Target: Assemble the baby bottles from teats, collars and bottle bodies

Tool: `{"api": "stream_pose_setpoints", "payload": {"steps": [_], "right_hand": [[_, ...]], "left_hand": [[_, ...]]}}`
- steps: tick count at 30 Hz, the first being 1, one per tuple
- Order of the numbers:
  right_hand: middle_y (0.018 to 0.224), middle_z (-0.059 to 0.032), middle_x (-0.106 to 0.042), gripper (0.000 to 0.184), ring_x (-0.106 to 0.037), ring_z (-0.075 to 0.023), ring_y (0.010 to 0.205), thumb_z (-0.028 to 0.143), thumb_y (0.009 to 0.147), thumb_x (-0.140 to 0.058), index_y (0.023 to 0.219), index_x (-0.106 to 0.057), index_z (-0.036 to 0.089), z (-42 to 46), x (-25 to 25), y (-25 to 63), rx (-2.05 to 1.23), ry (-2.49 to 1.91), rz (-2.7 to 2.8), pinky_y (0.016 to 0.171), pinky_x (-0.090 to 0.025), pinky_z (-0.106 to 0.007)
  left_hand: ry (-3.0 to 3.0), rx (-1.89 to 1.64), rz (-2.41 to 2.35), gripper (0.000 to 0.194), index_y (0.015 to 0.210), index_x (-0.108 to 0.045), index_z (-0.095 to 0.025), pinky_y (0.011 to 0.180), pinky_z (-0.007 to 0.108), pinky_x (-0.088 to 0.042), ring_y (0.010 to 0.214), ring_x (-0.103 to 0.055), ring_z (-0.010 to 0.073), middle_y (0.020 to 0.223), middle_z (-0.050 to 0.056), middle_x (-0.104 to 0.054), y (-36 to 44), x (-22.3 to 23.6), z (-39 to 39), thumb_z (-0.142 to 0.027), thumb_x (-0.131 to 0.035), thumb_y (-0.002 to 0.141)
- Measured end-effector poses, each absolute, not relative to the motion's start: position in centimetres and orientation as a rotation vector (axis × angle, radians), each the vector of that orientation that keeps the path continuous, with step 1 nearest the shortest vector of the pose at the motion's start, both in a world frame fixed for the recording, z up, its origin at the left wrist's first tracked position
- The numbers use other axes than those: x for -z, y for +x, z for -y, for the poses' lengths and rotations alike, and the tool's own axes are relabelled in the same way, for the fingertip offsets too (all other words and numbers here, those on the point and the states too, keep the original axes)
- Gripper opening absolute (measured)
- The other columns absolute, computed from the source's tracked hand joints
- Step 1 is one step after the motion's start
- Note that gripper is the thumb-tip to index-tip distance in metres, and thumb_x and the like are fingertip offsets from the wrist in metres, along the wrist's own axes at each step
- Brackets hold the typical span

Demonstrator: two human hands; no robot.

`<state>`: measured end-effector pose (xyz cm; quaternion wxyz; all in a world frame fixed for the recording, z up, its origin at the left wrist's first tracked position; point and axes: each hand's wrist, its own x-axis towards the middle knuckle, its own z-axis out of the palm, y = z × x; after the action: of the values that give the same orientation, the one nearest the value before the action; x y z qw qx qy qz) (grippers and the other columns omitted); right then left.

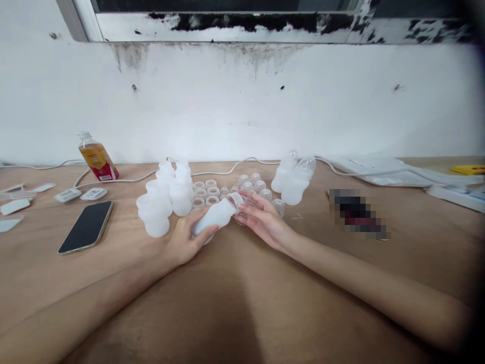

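Observation:
My left hand (pixel 189 235) is wrapped round a white baby bottle (pixel 214 218), which lies tilted with its neck up to the right. At that neck my right hand (pixel 265 217) has its fingers closed round a clear cap (pixel 235 200); the cap meets the bottle's top. Just behind my hands are white rings (pixel 199 192) in rows and clear domed caps (pixel 259 186). Small clear nipples (pixel 224 191) lie between them, partly hidden. Several uncapped white bottles (pixel 157 222) stand left of my left hand. Capped bottles (pixel 293 189) stand to the right, beyond my right hand.
A phone (pixel 86 227), white tags (pixel 68 195) and a drink bottle (pixel 97 159) are on the left. White cables (pixel 242 160) run along the wall. To the right lie a blurred-out dark item (pixel 358 215), a plastic bag (pixel 373 169), a power strip (pixel 456 196) and a yellow tool (pixel 470 170).

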<state>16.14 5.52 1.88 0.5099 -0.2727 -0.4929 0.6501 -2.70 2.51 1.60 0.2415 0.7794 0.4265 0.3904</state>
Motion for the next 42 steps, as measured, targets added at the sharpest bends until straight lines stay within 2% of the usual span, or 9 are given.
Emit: {"api": "stream_pose_setpoints", "payload": {"steps": [6,14,18,22,26,30,34,39,42], "right_hand": [[0.097,-0.0027,-0.059,0.032,-0.056,-0.0163,0.091,0.020,0.059,-0.068,0.086,-0.051,0.021,-7.0,-2.6,17.8,-1.364,-0.668,1.753,0.080,-0.043,-0.033],[0.111,-0.0019,-0.054,0.035,-0.048,-0.0185,0.104,0.025,0.067,-0.060,0.101,-0.053,0.025,-6.7,-5.8,18.9,-0.907,-0.645,2.287,0.080,-0.041,-0.031],[0.083,-0.0017,-0.063,0.027,-0.059,-0.0151,0.071,0.033,0.066,-0.061,0.090,-0.056,0.021,-6.7,-5.1,18.6,-0.872,-0.825,2.258,0.058,-0.045,-0.026],[0.053,0.0020,-0.059,0.023,-0.055,-0.0115,0.045,0.040,0.076,-0.049,0.080,-0.055,0.019,-6.6,-4.2,18.1,-0.948,-0.969,2.273,0.047,-0.041,-0.024],[0.090,-0.0045,-0.062,0.030,-0.058,-0.0169,0.075,0.038,0.076,-0.049,0.101,-0.054,0.023,-6.6,-4.3,18.2,-0.676,-0.927,2.292,0.058,-0.044,-0.027],[0.122,-0.0043,-0.044,0.049,-0.049,-0.0186,0.099,0.031,0.072,-0.056,0.119,-0.041,0.027,-6.9,-5.0,18.8,-0.598,-0.668,2.415,0.065,-0.046,-0.026],[0.108,-0.0049,-0.056,0.035,-0.052,-0.0171,0.096,0.031,0.074,-0.054,0.108,-0.052,0.022,-7.0,-5.0,18.8,-0.597,-0.684,2.494,0.066,-0.045,-0.025],[0.048,0.0019,-0.054,0.037,-0.051,-0.0088,0.044,0.041,0.085,-0.032,0.082,-0.057,0.014,-6.4,-3.7,17.8,-0.773,-0.982,2.404,0.051,-0.041,-0.021],[0.054,-0.0003,-0.057,0.042,-0.052,-0.0098,0.049,0.039,0.087,-0.026,0.076,-0.057,0.014,-6.1,-3.6,17.6,-0.601,-0.999,2.419,0.056,-0.041,-0.024]], "left_hand": [[2.125,-0.929,-1.124,0.040,0.111,-0.051,-0.017,0.069,0.027,-0.041,0.080,-0.055,0.0194,0.093,0.003,-0.061,-2.8,-1.9,-2.3,-0.038,-0.043,0.079],[1.966,-0.801,-1.045,0.033,0.089,-0.060,-0.016,0.063,0.025,-0.043,0.073,-0.056,0.0171,0.084,0.002,-0.063,-2.9,-2.6,-2.5,-0.040,-0.040,0.080],[2.249,-0.841,-1.062,0.036,0.107,-0.053,-0.017,0.074,0.029,-0.042,0.083,-0.055,0.0197,0.097,0.005,-0.060,-2.8,-3.4,-1.9,-0.036,-0.044,0.078],[2.423,-0.815,-1.152,0.042,0.115,-0.046,-0.017,0.075,0.031,-0.043,0.086,-0.055,0.0210,0.100,0.007,-0.059,-3.1,-2.8,-2.0,-0.035,-0.046,0.077],[2.465,-0.866,-1.191,0.042,0.115,-0.046,-0.017,0.076,0.031,-0.043,0.089,-0.055,0.0212,0.103,0.007,-0.058,-3.5,-1.5,-2.9,-0.036,-0.046,0.077],[2.471,-0.916,-1.180,0.041,0.114,-0.046,-0.016,0.078,0.030,-0.043,0.092,-0.055,0.0207,0.106,0.007,-0.058,-3.7,-0.9,-3.4,-0.036,-0.046,0.077],[2.504,-0.919,-1.172,0.041,0.113,-0.046,-0.017,0.075,0.032,-0.044,0.088,-0.056,0.0204,0.102,0.006,-0.059,-3.7,-0.8,-3.4,-0.036,-0.047,0.077],[2.573,-0.893,-1.136,0.043,0.114,-0.045,-0.018,0.071,0.030,-0.045,0.083,-0.057,0.0194,0.098,0.006,-0.059,-3.6,-0.8,-3.0,-0.035,-0.048,0.075],[2.566,-0.881,-1.137,0.041,0.114,-0.045,-0.018,0.072,0.030,-0.045,0.085,-0.057,0.0193,0.099,0.006,-0.059,-3.5,-1.0,-2.8,-0.034,-0.047,0.076]]}}
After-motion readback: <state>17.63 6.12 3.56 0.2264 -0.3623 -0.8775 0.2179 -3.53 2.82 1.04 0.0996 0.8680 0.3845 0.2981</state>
